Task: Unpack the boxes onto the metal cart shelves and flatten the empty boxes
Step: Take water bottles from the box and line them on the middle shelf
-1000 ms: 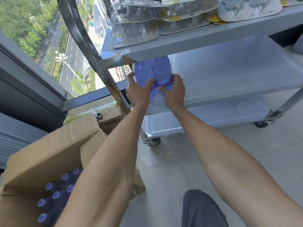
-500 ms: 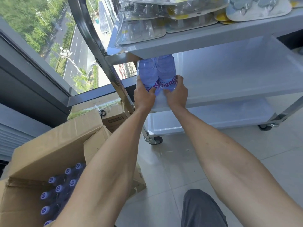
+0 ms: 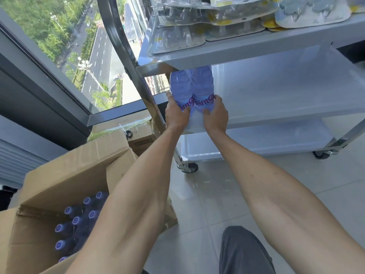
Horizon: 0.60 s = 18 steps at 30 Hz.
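Two purple-tinted water bottles [image 3: 192, 89] are gripped side by side at their lower halves: the left hand [image 3: 176, 115] is curled round the left bottle, the right hand [image 3: 215, 115] round the right one, thumbs laid across the labels. The bottles are held upright at the front left corner of the middle shelf [image 3: 276, 91] of the metal cart [image 3: 246, 50], their tops hidden behind the edge of the top shelf [image 3: 237, 53] just above. Whether their bases rest on the middle shelf cannot be told, the hands covering them. To the right of the bottles, the middle shelf is seen as bare white surface up to its far edge. Just left of the bottles, the cart's curved steel upright [image 3: 126, 48] is passed closely by the left wrist. On the top shelf, clear blister packs [image 3: 177, 36] are stacked. Below the middle shelf, the bottom shelf [image 3: 256, 139] and two castors are seen. Left of the cart, an open cardboard box [image 3: 65, 175] stands on the floor with capped bottles [image 3: 79, 220] upright inside; behind it a smaller carton [image 3: 142, 137] lies against the window.
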### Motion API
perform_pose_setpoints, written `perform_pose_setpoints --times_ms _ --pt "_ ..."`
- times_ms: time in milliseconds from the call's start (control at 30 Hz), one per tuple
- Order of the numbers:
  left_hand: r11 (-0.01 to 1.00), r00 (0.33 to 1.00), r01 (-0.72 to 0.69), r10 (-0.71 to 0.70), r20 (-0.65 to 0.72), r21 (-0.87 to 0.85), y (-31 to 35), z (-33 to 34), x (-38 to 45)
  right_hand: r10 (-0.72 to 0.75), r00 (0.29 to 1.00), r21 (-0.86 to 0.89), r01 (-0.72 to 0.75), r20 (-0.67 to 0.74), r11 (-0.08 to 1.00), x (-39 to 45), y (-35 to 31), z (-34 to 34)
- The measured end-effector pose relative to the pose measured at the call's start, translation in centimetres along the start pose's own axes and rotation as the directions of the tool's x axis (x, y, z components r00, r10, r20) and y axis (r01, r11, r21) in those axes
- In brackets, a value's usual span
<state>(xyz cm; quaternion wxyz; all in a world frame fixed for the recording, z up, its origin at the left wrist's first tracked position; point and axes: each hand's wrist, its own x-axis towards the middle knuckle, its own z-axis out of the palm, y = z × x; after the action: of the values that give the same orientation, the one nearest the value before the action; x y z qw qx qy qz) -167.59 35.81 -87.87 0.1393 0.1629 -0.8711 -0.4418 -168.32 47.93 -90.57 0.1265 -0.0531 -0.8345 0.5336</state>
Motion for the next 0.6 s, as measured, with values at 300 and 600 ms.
perform_pose_setpoints --times_ms 300,600 --pt "0.937 0.984 -0.166 0.178 -0.012 0.307 -4.7 -5.3 -10.0 -0.041 0.999 -0.366 0.029 -0.025 0.93 -9.9 0.5 -1.0" --pt "0.922 0.973 0.132 -0.05 -0.227 0.363 -14.3 -18.3 -17.7 -0.143 0.96 -0.201 0.193 0.24 0.96 -24.2 -2.9 4.0"
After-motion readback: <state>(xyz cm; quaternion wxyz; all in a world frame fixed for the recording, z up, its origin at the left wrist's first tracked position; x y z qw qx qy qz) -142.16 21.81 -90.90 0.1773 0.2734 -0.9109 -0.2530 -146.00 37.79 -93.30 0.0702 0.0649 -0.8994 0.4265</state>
